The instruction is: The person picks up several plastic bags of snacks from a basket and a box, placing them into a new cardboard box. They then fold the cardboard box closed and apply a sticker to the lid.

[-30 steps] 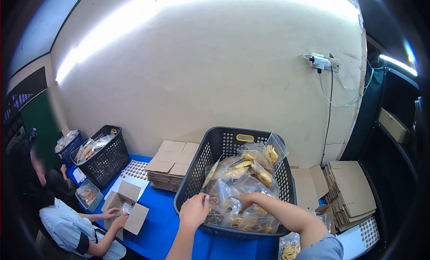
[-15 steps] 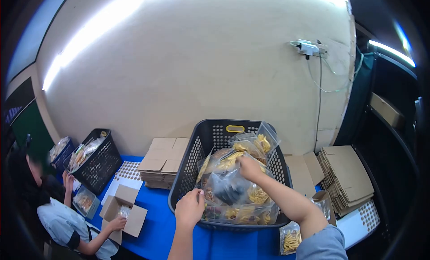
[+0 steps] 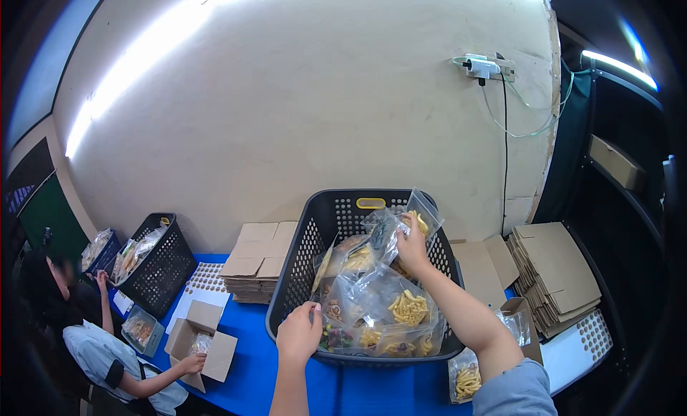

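A large black perforated basket [image 3: 288, 301] holds clear plastic bags of yellow snacks [image 3: 408, 308] and other foods. My right hand [image 3: 412, 245] is inside it at the back right, its fingers closed on a clear bag [image 3: 386, 237] near a bag of yellow snacks that leans on the rim. At the basket's front left rim is my left hand [image 3: 300, 333], fingers bent together by the edge of the bags; what they grip, if anything, is hidden.
Folded cardboard stacks [image 3: 260, 258] flank the basket on both sides. At the left a co-worker [image 3: 122, 359] reaches into an open carton [image 3: 187, 337], near another black basket [image 3: 161, 273]. Front right, a snack bag [image 3: 466, 376] lies on the blue table [image 3: 250, 359].
My right hand has moved up and back to the right within the basket. A dark-looking clear bag has shifted from the middle toward the back. My left hand stays at the rim.
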The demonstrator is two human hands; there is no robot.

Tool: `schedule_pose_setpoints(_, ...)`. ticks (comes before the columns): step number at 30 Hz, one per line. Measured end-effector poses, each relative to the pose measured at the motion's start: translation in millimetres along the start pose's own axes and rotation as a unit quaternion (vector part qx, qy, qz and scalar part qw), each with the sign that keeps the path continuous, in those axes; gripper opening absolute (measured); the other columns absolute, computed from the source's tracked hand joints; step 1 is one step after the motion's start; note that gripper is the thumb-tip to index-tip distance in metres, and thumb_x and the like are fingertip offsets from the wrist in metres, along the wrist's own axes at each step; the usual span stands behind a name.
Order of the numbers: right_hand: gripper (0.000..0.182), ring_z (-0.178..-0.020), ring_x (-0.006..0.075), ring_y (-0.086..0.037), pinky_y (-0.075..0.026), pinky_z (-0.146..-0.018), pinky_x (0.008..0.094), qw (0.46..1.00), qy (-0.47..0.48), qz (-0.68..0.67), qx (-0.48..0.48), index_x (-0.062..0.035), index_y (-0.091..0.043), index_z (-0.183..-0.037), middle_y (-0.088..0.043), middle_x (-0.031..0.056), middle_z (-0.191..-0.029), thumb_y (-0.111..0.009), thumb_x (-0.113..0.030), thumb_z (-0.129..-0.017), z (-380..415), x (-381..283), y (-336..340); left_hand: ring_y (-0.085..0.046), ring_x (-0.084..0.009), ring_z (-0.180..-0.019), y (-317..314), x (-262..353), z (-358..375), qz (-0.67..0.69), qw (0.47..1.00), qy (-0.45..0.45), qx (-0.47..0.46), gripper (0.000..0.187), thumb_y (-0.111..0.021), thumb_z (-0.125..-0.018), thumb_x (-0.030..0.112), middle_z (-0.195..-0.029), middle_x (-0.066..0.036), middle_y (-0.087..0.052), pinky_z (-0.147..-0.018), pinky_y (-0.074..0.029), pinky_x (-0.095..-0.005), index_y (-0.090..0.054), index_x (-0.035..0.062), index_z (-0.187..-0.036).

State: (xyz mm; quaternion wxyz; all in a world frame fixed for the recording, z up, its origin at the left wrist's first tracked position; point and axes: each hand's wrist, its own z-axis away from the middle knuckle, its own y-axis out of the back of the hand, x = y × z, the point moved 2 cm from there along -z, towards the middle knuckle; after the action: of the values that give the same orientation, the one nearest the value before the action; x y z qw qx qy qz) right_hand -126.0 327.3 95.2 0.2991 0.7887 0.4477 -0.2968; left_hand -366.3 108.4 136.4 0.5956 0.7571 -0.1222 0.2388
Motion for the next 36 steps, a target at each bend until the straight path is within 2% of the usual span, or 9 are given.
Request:
schedule_pose_setpoints(2,0.024,-0.089,0.0272,-0.064,-0.047,-0.082,0.0363,0.999,0.029,-0.015,0.031,-0.0016,-0.057,-0.109,-0.064,0.0174,-0.097,-0.057,-0.006,-0.085,-1,-4,-1,-0.063,-0.0314,-0.094,-4,-6,0,0.01,1.0,-0.001,0.01,0.032,-0.051,-0.091,0.032,-0.101,-0.014,-0.066,-0.08,-0.049,-0.0411,-0.063,0.0068,-0.106)
schedule_pose_setpoints(6,0.023,-0.088,0.013,-0.062,-0.053,-0.077,0.0281,0.876,-0.229,-0.325,-0.274,-0.0053,-0.065,-0.111,-0.064,0.0057,-0.103,-0.054,-0.01,-0.091,12,-60,-5,-0.06,-0.0301,-0.104,-2,-4,1,-0.027,0.998,-0.035,0.037,0.048,-0.068,-0.08,0.035,-0.115,-0.013,-0.062,-0.087,-0.048,-0.0399,-0.058,0.0077,-0.118)
schedule_pose_setpoints(11,0.031,-0.091,0.0122,-0.063,-0.054,-0.08,0.029,0.731,-0.209,-0.387,-0.522,-0.0032,-0.064,-0.115,-0.064,0.0075,-0.114,-0.053,-0.024,-0.094,44,-108,-4,-0.056,-0.0331,-0.109,0,-6,-1,-0.015,0.997,-0.038,0.071,0.068,-0.075,-0.074,0.036,-0.124,-0.015,-0.055,-0.09,-0.046,-0.041,-0.047,0.0064,-0.129)
schedule_pose_setpoints(19,0.037,-0.089,0.014,-0.065,-0.05,-0.084,0.0289,0.721,-0.247,-0.388,-0.518,-0.0015,-0.068,-0.105,-0.069,0.0097,-0.103,-0.057,-0.034,-0.092,40,-107,3,-0.056,-0.037,-0.107,8,2,4,0.052,0.945,-0.047,0.318,0.075,-0.08,-0.069,0.023,-0.115,-0.017,-0.057,-0.093,-0.044,-0.0405,-0.039,0.0043,-0.128)
schedule_pose_setpoints(22,0.036,-0.093,0.018,-0.065,-0.05,-0.086,0.0319,0.68,-0.23,-0.412,-0.562,0.0003,-0.064,-0.112,-0.068,0.013,-0.103,-0.05,-0.029,-0.095,39,-99,0,-0.063,-0.0292,-0.089,14,-1,8,0.156,0.965,0.005,0.211,0.071,-0.077,-0.072,0.016,-0.095,-0.012,-0.064,-0.077,-0.047,-0.0387,-0.038,0.0098,-0.131)
schedule_pose_setpoints(27,0.048,-0.095,0.0186,-0.064,-0.051,-0.081,0.0291,0.694,-0.333,-0.412,-0.488,-0.0108,-0.041,-0.138,-0.061,0.0145,-0.118,-0.048,-0.034,-0.096,51,-72,-25,-0.061,-0.0242,-0.067,4,-12,4,0.098,0.971,0.042,0.215,0.027,-0.063,-0.075,0.002,-0.068,-0.006,-0.062,-0.059,-0.045,-0.0352,-0.059,0.0078,-0.102)
schedule_pose_setpoints(28,0.053,-0.1,0.0213,-0.062,-0.05,-0.085,0.0314,0.752,-0.342,-0.266,-0.496,-0.0104,-0.038,-0.14,-0.058,0.016,-0.121,-0.051,-0.034,-0.094,61,-47,-38,-0.059,-0.0257,-0.066,5,-10,5,0.067,0.971,0.032,0.229,0.02,-0.062,-0.078,0.006,-0.066,-0.006,-0.058,-0.058,-0.044,-0.0371,-0.055,0.0066,-0.097)
schedule_pose_setpoints(31,0.073,-0.116,0.0309,-0.053,-0.043,-0.098,0.0369,0.818,-0.203,0.085,-0.532,-0.0078,-0.031,-0.143,-0.05,0.0209,-0.131,-0.065,-0.036,-0.084,88,21,-64,-0.057,-0.027,-0.066,7,-2,7,0.071,0.961,0.065,0.257,0.017,-0.061,-0.079,0.007,-0.067,-0.006,-0.054,-0.058,-0.043,-0.04,-0.049,0.0067,-0.091)
schedule_pose_setpoints(36,0.087,-0.108,0.0308,-0.053,-0.041,-0.096,0.0374,0.858,-0.233,0.056,-0.454,-0.0057,-0.031,-0.142,-0.05,0.0219,-0.122,-0.074,-0.041,-0.075,109,32,-71,-0.056,-0.0275,-0.069,5,-5,5,0.038,0.966,0.06,0.249,0.018,-0.059,-0.08,0.009,-0.071,-0.006,-0.053,-0.059,-0.043,-0.0414,-0.044,0.0075,-0.088)
